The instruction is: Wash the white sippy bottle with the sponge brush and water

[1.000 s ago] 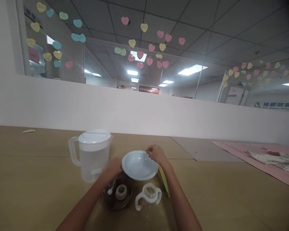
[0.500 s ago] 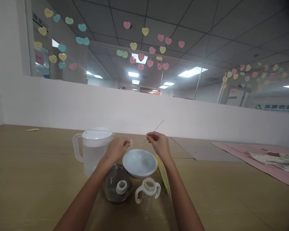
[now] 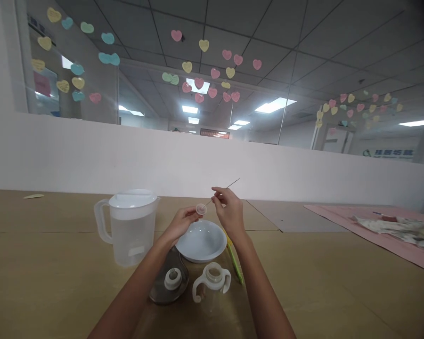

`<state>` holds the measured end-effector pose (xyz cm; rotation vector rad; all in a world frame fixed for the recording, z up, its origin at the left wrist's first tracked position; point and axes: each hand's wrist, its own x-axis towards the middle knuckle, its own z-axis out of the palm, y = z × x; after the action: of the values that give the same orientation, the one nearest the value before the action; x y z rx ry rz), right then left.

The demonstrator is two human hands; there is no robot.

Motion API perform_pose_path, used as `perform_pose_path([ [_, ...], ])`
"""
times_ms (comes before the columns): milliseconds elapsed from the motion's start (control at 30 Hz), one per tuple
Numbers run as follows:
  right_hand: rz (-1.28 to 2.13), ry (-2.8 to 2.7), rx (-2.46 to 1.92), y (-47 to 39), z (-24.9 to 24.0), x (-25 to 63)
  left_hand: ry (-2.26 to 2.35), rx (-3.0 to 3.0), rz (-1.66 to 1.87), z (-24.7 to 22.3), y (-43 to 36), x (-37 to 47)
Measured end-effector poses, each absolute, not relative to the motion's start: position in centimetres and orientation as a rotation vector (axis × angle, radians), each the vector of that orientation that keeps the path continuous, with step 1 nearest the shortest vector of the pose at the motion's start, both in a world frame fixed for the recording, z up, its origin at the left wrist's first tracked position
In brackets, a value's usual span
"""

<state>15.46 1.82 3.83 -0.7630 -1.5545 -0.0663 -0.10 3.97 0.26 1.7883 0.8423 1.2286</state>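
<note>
My left hand (image 3: 182,222) pinches a small clear round cup-like piece (image 3: 201,209) above the white bowl (image 3: 200,245). Closed round a thin metal wire (image 3: 234,181), my right hand (image 3: 230,212) is just to the right of it. The wire slants down to the left, and its lower end reaches the clear piece. Whether the tip is inside cannot be made out. In front of the bowl stands an uncapped clear baby bottle (image 3: 212,294) with white handles. A bottle nipple in a white collar (image 3: 173,278) rests on a dark grey tray (image 3: 160,294), partly hidden by my left arm.
At the left stands a lidded clear pitcher (image 3: 132,240) holding water. A green-handled brush (image 3: 236,266) lies beside the bowl, near my right forearm. Farther right, a pink cloth (image 3: 334,217) bears crumpled fabric. A white wall (image 3: 183,165) rises behind the table.
The left hand has turned so the clear piece's round face shows. The wire's lower end has come to that piece. The view has shifted slightly right.
</note>
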Motion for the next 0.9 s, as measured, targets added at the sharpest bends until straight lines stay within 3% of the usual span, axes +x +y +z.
perform_pose_path([
  [433, 0.047, -1.693, -0.909, 0.2, 4.7, 15.9, 0.827, 1.963, 1.241, 1.8, 2.0, 1.0],
  [700, -0.239, -1.384, -1.128, -1.6, 6.0, 17.8, 0.851, 2.031, 1.128, 1.5, 1.9, 1.0],
  [900, -0.150, -1.433, -1.202, -0.4, 5.2, 18.4, 0.837, 2.028, 1.060, 0.7, 2.6, 0.6],
])
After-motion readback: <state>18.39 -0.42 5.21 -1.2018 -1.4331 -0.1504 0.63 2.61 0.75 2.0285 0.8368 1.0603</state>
